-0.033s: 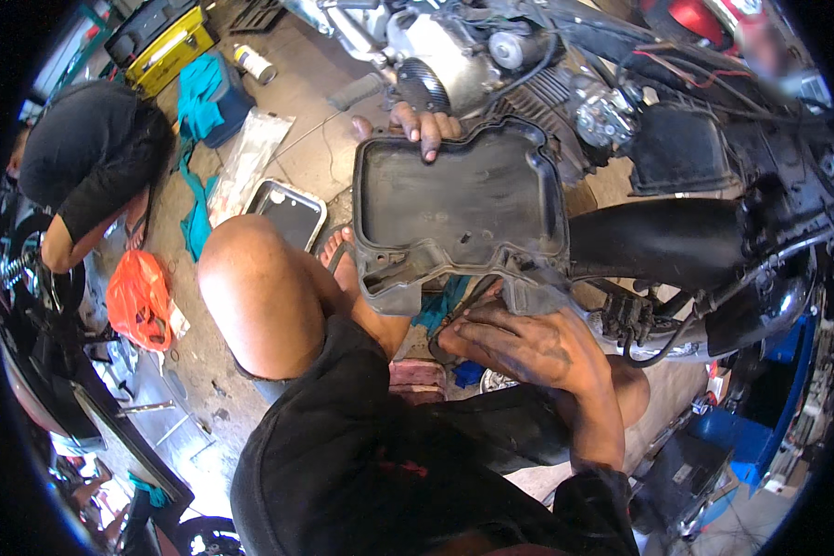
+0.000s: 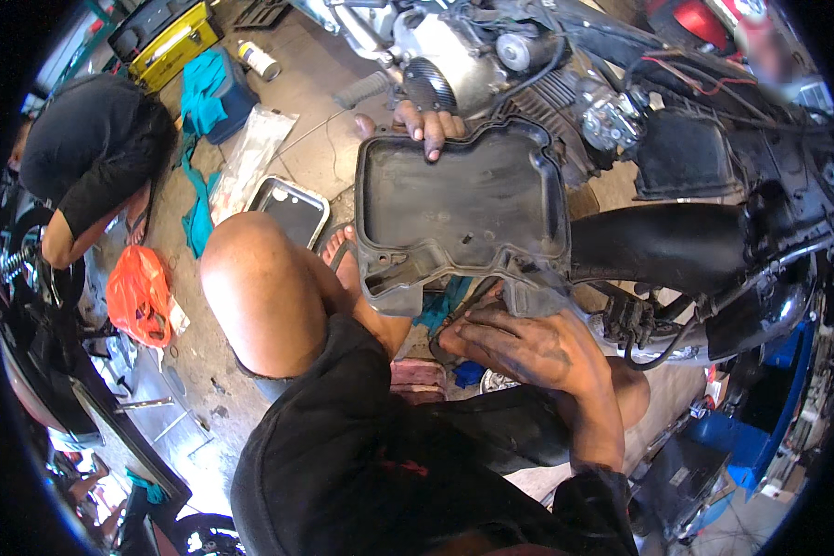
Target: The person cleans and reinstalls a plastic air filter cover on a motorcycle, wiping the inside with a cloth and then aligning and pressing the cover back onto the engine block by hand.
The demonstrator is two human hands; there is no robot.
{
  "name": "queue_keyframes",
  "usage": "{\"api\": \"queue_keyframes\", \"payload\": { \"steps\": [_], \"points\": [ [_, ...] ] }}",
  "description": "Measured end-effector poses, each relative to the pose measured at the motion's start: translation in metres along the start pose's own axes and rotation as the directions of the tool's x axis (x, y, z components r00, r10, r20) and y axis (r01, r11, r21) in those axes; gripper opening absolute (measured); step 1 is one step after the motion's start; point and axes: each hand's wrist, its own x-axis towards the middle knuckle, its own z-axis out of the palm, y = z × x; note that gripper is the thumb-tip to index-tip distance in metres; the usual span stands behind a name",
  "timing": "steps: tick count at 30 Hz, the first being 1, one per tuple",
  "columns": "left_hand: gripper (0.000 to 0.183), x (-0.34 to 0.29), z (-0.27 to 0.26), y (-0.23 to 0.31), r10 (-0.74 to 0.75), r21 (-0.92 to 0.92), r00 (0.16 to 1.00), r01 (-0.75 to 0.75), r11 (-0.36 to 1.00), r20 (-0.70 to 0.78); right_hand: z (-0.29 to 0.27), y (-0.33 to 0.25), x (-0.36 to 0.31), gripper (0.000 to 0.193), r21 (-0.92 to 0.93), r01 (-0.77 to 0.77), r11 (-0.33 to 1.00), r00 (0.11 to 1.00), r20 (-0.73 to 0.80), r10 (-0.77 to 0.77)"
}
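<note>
A black moulded plastic cover (image 2: 459,199), like an airbox cover with a raised rim and an irregular outline, is held up in front of me with its hollow side showing. My left hand (image 2: 426,128) grips its far edge, fingers curled over the rim; the rest of that hand is behind the cover. Below the near edge, my right hand (image 2: 528,347) is closed, fingers drawn together and pointing left. A flap of the cover partly hides it, and what its fingers hold cannot be made out.
A partly dismantled motorcycle, with its engine (image 2: 445,46) and black rear fender (image 2: 658,239), stands ahead and to the right. A tray (image 2: 321,222), an orange plastic bag (image 2: 139,295), a blue bin (image 2: 232,102) and a yellow toolbox (image 2: 171,46) sit leftward. Another person (image 2: 93,153) crouches at far left.
</note>
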Motion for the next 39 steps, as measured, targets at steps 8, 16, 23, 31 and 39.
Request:
{"api": "queue_keyframes", "payload": {
  "steps": [8,16,23,31,39],
  "points": [
    [0.071,0.014,0.008,-0.009,0.09,-0.045,0.996,-0.09,0.995,0.001,0.024,0.004,0.014,0.026,0.043,0.092,0.995,0.988,-0.128,-0.086],
    [0.066,0.025,0.024,-0.016,0.14,-0.078,0.989,-0.143,0.987,-0.048,0.027,0.001,0.01,0.019,0.099,0.058,0.993,0.973,-0.228,-0.034],
    [0.06,0.026,0.027,-0.028,0.155,-0.077,0.988,-0.157,0.985,-0.026,0.038,0.007,-0.008,0.018,0.065,-0.006,0.998,0.975,-0.222,0.021],
    [0.059,0.02,0.015,-0.034,0.107,-0.076,0.994,-0.106,0.991,0.016,0.027,0.013,-0.019,0.022,0.114,0.011,0.993,0.954,-0.3,0.024],
    [0.06,0.008,0.024,-0.046,0.133,-0.083,0.981,-0.145,0.986,-0.143,0.015,0.012,-0.029,0.039,0.133,-0.126,0.983,0.98,-0.136,0.144]
  ]
}}
